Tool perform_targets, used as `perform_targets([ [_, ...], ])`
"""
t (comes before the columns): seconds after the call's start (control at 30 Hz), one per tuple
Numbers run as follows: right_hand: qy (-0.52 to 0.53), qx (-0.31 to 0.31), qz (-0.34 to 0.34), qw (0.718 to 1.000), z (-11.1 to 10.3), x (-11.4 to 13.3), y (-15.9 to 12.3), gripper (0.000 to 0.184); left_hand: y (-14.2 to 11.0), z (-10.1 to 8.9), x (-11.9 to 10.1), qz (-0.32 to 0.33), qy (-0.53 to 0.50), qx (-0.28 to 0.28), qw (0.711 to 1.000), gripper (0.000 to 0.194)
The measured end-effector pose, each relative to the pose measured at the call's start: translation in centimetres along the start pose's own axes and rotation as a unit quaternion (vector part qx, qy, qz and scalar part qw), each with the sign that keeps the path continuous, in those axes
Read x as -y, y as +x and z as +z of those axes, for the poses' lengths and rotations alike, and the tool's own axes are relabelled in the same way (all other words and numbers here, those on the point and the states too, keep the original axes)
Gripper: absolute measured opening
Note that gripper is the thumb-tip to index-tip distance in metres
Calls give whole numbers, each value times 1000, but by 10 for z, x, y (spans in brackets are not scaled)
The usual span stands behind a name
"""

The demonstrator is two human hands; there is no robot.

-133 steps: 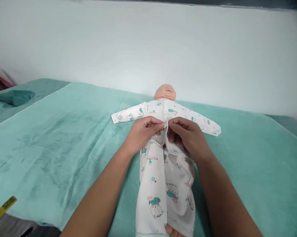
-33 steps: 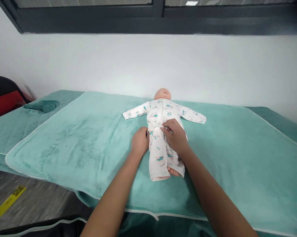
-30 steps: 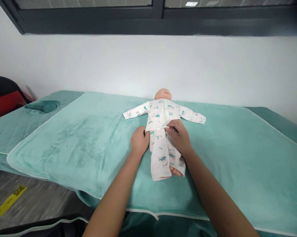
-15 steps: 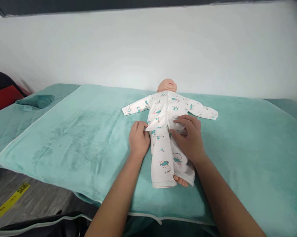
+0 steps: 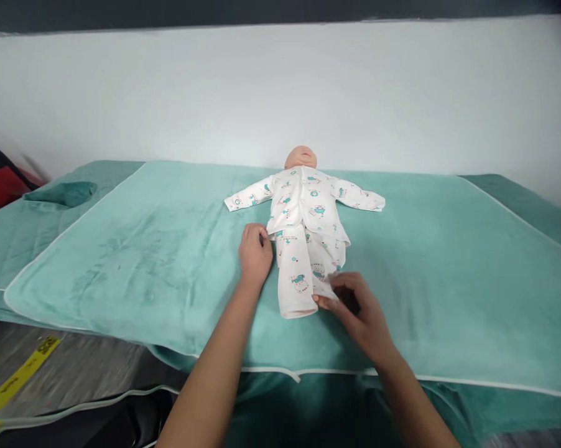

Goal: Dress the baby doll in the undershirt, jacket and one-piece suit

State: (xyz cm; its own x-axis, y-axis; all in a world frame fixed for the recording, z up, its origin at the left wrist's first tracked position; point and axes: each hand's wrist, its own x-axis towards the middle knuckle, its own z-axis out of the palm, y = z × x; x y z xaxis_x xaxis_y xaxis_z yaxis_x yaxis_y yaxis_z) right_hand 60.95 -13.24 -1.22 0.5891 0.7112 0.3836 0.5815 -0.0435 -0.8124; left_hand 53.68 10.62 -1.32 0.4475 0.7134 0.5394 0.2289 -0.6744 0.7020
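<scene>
A baby doll (image 5: 301, 157) lies on its back, dressed in a white printed jacket (image 5: 303, 202) and matching pants (image 5: 293, 267). My left hand (image 5: 255, 255) is at the jacket's lower left corner, fingers curled and closed on the hem. Down at the right trouser leg, my right hand (image 5: 359, 311) pinches the cuff between thumb and fingers. The doll's foot on that side is mostly hidden by the cloth and my hand. Both sleeves are spread outward.
A teal plush cover (image 5: 168, 249) with white piping lies under the doll. A white wall (image 5: 215, 93) stands behind. At the far left are a teal fabric piece (image 5: 61, 194) and a red and black object (image 5: 0, 183). Yellow tape (image 5: 19, 379) marks the floor.
My right hand has moved from the jacket's front hem down to the right trouser cuff and taken hold of it. My left hand stays by the hem. The camera view has shifted.
</scene>
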Motion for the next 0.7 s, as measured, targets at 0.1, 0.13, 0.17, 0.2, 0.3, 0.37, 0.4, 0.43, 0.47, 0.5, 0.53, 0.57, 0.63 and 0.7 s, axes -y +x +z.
perform_targets([
  [0.1,-46,6,12,999,5,0,-27,25,-12,-7,-4,-18,-5,10,1000,20],
  [0.13,-61,-6,28,998,7,0,-30,22,-16,-10,-5,-25,-4,16,1000,19],
  [0.17,-69,-17,44,997,9,1,-32,18,-19,-12,-6,-31,-2,24,999,19],
  [0.2,-66,-22,54,996,9,2,-32,15,-21,-14,-6,-37,-1,32,999,19],
  [0.3,-16,-35,47,998,2,13,-30,13,-25,-19,-8,-55,0,47,997,19],
  [0.37,18,-65,31,997,-8,22,-31,11,-26,-20,-8,-62,0,49,997,20],
  [0.4,31,-85,24,996,-13,26,-33,10,-25,-20,-8,-63,2,48,997,20],
  [0.43,40,-105,22,993,-17,29,-35,8,-25,-20,-8,-61,6,48,997,20],
  [0.47,43,-121,25,991,-21,31,-38,7,-25,-19,-8,-59,9,49,997,20],
  [0.5,40,-133,32,990,-24,32,-41,6,-25,-18,-7,-57,13,48,997,20],
  [0.53,28,-138,41,989,-26,32,-44,5,-24,-18,-7,-55,16,48,997,20],
  [0.57,7,-139,48,989,-26,32,-46,4,-24,-17,-7,-54,20,47,997,21],
  [0.63,-54,-136,37,988,-22,32,-49,4,-24,-16,-7,-54,26,50,997,21],
  [0.7,-116,-141,-9,983,-14,34,-51,12,-23,-14,-7,-51,32,55,997,21],
])
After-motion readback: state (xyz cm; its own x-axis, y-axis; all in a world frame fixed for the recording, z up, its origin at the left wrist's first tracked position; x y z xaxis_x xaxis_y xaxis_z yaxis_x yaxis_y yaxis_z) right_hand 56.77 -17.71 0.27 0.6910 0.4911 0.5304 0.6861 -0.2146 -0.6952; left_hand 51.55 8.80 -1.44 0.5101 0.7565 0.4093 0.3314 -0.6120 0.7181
